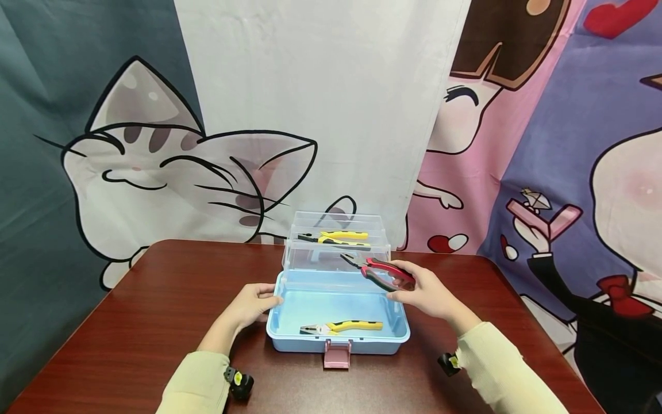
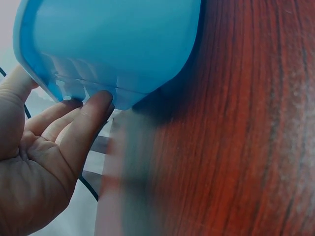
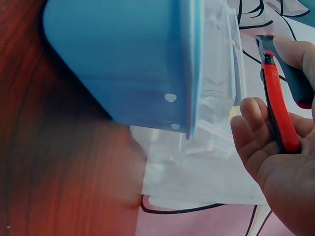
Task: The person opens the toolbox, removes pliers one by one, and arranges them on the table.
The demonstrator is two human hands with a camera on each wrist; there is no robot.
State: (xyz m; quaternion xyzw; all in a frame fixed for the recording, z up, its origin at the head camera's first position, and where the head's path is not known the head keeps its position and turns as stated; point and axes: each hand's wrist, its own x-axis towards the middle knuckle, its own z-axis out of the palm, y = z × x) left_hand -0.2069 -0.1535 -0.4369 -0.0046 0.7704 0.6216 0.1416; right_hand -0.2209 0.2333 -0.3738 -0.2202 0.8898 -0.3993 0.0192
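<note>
A light blue toolbox [image 1: 302, 307] stands with its clear lid [image 1: 310, 259] swung up at the back. My left hand [image 1: 253, 302] grips the box's left rim, thumb over the edge; in the left wrist view its fingers touch the outer blue wall [image 2: 113, 44]. Above the box's back right part, my right hand [image 1: 426, 290] holds red and black pliers [image 1: 367, 269] by the handles, jaws pointing left. The right wrist view shows the red handle [image 3: 278, 105] lying against the fingers. Yellow-handled pliers [image 1: 338, 327] lie inside along the front wall.
A second yellow-handled pair of pliers [image 1: 331, 237] shows at the raised lid's upper part. A pink latch [image 1: 337, 356] hangs open at the box's front. The brown wooden table [image 1: 155, 322] ends before a cartoon-printed cloth [image 1: 320, 86].
</note>
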